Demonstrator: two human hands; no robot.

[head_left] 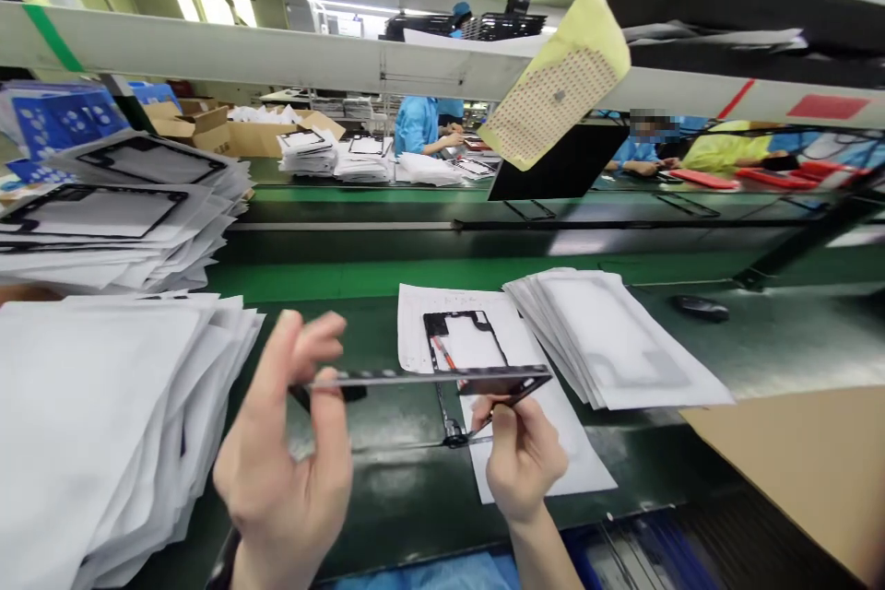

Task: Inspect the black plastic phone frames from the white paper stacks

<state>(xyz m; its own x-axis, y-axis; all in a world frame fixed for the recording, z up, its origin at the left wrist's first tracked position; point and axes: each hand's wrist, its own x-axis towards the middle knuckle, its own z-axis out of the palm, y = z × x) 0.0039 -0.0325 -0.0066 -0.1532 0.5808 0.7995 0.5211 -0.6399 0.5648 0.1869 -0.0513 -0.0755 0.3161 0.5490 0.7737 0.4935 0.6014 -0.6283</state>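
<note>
A thin black rectangular frame (442,376) is held up over the bench, seen nearly edge-on. My right hand (526,456) pinches it near its lower right corner. At its left end, my left hand (287,452) grips it with the thumb against the edge, upper fingers raised off it. Behind and below lies a printed white sheet (573,456). On that sheet rests another black frame (494,332), partly covered by the held one. A small red-orange pen-like item (442,352) lies there too.
Tall stacks of white sleeves (89,387) holding black frames stand at left. A fanned pile of sleeves (615,341) lies at right, near a cardboard piece (802,452) and a dark mouse-like object (700,308). A yellow sticker sheet (560,78) hangs overhead. Co-workers sit across the line.
</note>
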